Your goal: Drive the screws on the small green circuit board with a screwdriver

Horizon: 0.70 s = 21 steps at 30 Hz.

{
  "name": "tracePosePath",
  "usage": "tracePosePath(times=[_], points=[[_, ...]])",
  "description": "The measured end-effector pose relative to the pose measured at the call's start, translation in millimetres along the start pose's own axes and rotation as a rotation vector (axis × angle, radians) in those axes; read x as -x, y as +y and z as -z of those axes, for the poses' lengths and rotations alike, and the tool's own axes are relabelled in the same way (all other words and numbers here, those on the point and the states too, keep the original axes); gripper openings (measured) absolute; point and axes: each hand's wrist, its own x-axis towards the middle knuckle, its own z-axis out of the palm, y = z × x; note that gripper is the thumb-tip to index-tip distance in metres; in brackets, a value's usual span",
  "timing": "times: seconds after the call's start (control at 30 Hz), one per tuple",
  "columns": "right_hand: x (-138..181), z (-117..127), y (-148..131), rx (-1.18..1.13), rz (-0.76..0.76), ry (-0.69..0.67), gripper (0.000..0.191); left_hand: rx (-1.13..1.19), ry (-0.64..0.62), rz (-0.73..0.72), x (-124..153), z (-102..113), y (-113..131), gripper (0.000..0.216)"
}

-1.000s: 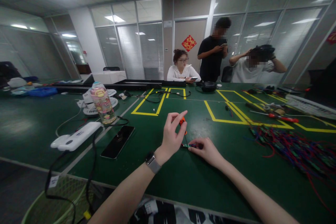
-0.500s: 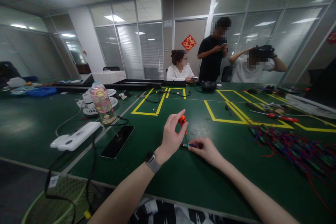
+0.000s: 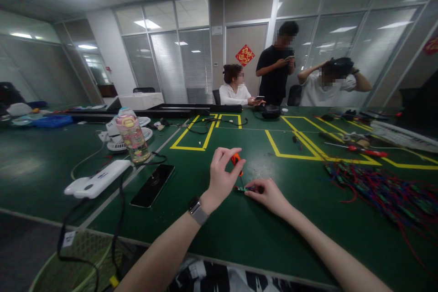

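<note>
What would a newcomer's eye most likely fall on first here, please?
Probably the orange and black screwdriver near the centre, its shaft reaching down toward a small green circuit board. The bare left hand curls around it, while the bare right hand holds the board on the dark green table. Next, perhaps, the tangled heap of red and blue wires at the right, and the translucent pink-patterned bottle at the left.

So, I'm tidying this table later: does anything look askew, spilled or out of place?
No spill or damage shows. The heap of wired boards on the right looks odd, tangled rather than laid out straight. Black cables also hang untidily over the edge of the table, by the green basket.
</note>
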Motion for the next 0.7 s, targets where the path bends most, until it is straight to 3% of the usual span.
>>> tracePosePath(times=[0.23,0.7], points=[[0.1,0.4,-0.9,0.007,-0.010,-0.003,0.019,0.089,-0.073,0.004,0.2,-0.1,2.3,0.029],[-1.2,0.0,0.3,-0.003,-0.001,-0.011,0.019,0.132,-0.104,0.025,1.4,-0.1,3.0,0.029]])
